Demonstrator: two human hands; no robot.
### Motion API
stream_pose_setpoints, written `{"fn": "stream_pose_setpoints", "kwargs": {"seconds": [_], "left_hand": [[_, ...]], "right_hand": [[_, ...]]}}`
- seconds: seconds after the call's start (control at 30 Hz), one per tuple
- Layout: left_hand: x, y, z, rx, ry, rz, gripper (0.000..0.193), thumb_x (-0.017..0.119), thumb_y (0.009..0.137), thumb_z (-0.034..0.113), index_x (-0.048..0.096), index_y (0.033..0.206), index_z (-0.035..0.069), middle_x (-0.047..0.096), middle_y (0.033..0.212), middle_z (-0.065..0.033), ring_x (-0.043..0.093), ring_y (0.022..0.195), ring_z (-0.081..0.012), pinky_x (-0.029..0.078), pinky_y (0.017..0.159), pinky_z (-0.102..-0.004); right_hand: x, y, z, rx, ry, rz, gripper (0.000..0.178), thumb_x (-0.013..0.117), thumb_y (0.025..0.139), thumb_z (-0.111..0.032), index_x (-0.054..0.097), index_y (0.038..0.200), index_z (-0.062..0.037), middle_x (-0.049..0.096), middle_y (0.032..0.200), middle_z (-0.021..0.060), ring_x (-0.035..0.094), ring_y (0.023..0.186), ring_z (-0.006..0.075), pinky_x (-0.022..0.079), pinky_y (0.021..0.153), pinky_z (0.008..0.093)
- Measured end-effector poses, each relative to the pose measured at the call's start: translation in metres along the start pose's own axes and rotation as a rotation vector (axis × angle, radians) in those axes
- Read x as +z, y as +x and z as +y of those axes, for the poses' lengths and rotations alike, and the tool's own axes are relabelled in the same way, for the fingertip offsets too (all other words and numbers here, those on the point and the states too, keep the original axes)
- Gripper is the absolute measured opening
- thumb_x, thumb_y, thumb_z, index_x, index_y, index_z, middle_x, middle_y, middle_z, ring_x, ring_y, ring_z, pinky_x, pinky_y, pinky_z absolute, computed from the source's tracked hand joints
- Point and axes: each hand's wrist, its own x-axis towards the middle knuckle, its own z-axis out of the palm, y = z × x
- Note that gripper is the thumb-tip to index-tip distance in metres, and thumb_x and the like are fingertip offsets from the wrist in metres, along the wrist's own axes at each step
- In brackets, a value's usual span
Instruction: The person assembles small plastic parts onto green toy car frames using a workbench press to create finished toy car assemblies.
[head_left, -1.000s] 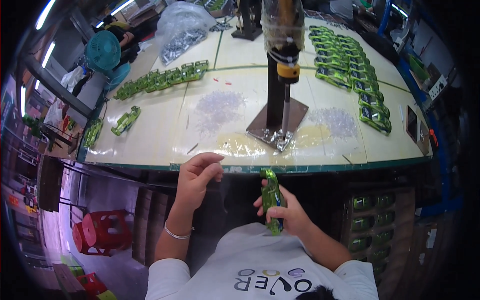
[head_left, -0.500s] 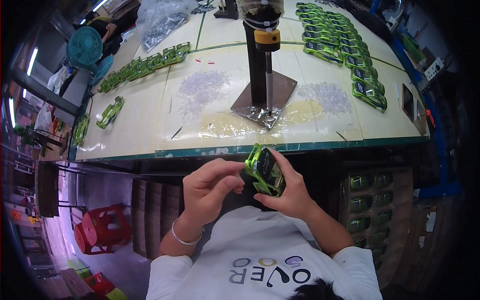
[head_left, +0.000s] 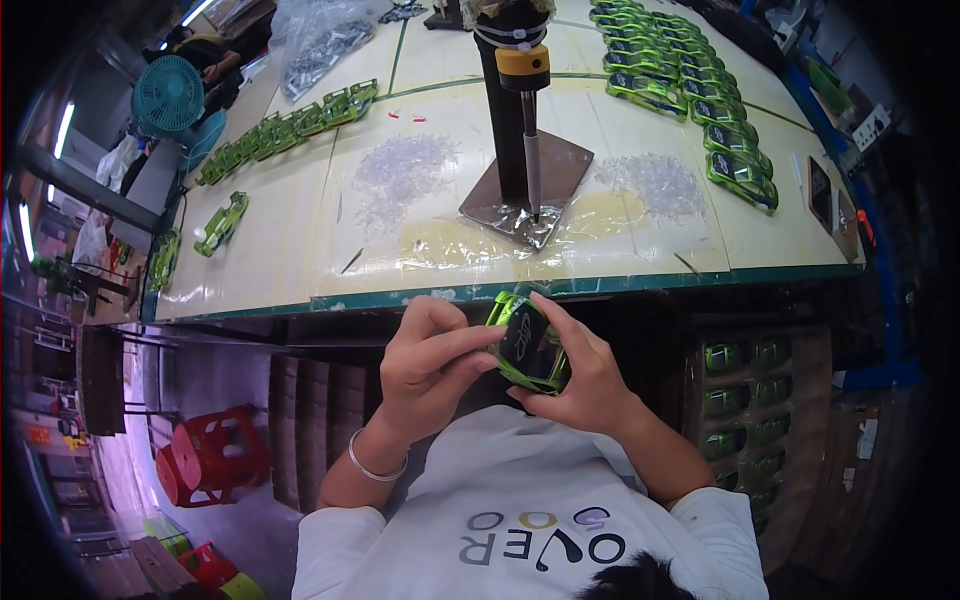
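Observation:
A bright green toy car body (head_left: 522,338) with a dark top is held up just in front of the table's near edge. My right hand (head_left: 588,378) grips it from the right, fingers along the far side and thumb underneath. My left hand (head_left: 425,365) is closed in a pinch against the car body's left side, its index fingertip on the dark top. Whatever sits between those fingertips is too small to make out. Beyond the hands stands a screwdriver-like tool (head_left: 532,160), upright over a brown metal plate (head_left: 490,205).
Small clear plastic pieces lie in a left heap (head_left: 405,180) and a right heap (head_left: 655,185). Green car bodies form a left row (head_left: 290,130) and right rows (head_left: 740,175). A box (head_left: 765,420) of them stands low right. A red stool (head_left: 215,455) is low left.
My left index fingertip has moved right, from the car body's left edge onto its dark top. The car body has turned slightly in my right hand.

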Motion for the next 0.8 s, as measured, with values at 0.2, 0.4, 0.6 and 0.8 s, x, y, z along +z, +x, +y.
{"fn": "stream_pose_setpoints", "kwargs": {"seconds": [0.2,0.4,0.6,0.8], "left_hand": [[-0.003,0.0,0.001,0.0,0.078,-0.008,0.026,0.067,0.062,0.004,0.064,0.088,0.004,0.042,0.07,-0.0031,0.041,0.063,-0.0151,0.035,0.057,-0.0235],[0.003,0.002,0.004,0.305,0.538,-0.067,0.034,0.067,0.062,0.013,0.06,0.094,0.002,0.046,0.067,-0.0027,0.042,0.063,-0.0186,0.035,0.057,-0.0288],[0.007,-0.003,0.001,0.282,0.678,-0.19,0.036,0.062,0.068,0.012,0.055,0.101,-0.001,0.049,0.067,-0.0057,0.047,0.061,-0.0206,0.038,0.056,-0.0297],[0.028,-0.017,-0.016,-0.416,-0.338,0.26,0.032,0.05,0.082,0.008,0.043,0.111,-0.004,0.057,0.079,-0.0101,0.055,0.07,-0.0166,0.043,0.064,-0.0226]], "right_hand": [[-0.001,0.001,0.001,-0.031,-0.003,0.019,0.077,0.072,0.053,-0.013,0.036,0.121,-0.0021,0.052,0.081,0.0119,0.053,0.067,0.0213,0.046,0.061,0.0297],[0.0,-0.001,0.003,0.073,0.14,0.008,0.076,0.071,0.055,-0.012,0.035,0.121,-0.002,0.053,0.082,0.0121,0.054,0.069,0.0216,0.046,0.064,0.0296],[0.001,-0.007,0.005,0.191,0.153,-0.009,0.072,0.07,0.057,-0.011,0.036,0.12,-0.0029,0.054,0.086,0.0129,0.055,0.076,0.0232,0.045,0.069,0.0303],[0.006,-0.002,0.008,0.034,-0.176,0.005,0.075,0.069,0.055,-0.015,0.034,0.121,-0.0035,0.051,0.093,0.0139,0.053,0.081,0.0276,0.046,0.066,0.0336]]}}
